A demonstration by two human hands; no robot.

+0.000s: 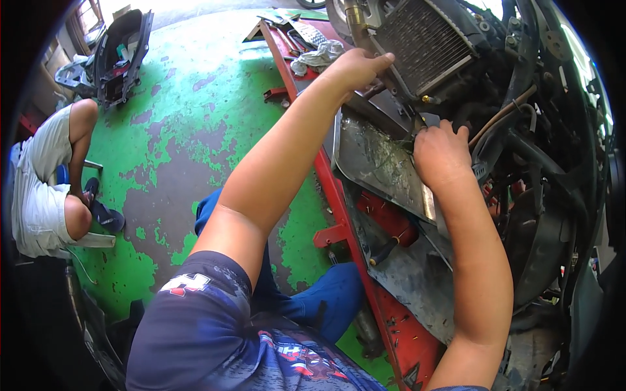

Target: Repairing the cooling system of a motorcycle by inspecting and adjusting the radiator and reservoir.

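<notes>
My left hand [362, 69] reaches to the lower left corner of a finned radiator [427, 45]. Its thumb points right and its fingers curl down out of sight, round something I cannot make out. Lower and to the right, my right hand [443, 153] is closed beside the dark frame tubes of a motorcycle [541, 156]. What it grips is hidden by its knuckles. Between the hands runs a dark metal bar. Below them lies a shallow, stained metal tray [375, 156] with wet-looking dirt.
The red work stand [339, 228] carries a screwdriver [385, 251] and small bolts. Tools and a crumpled rag [319, 57] lie at its far end. A person in light shorts [45, 117] sits at left. Behind them, a black plastic bin [120, 58] stands on the green floor [195, 111].
</notes>
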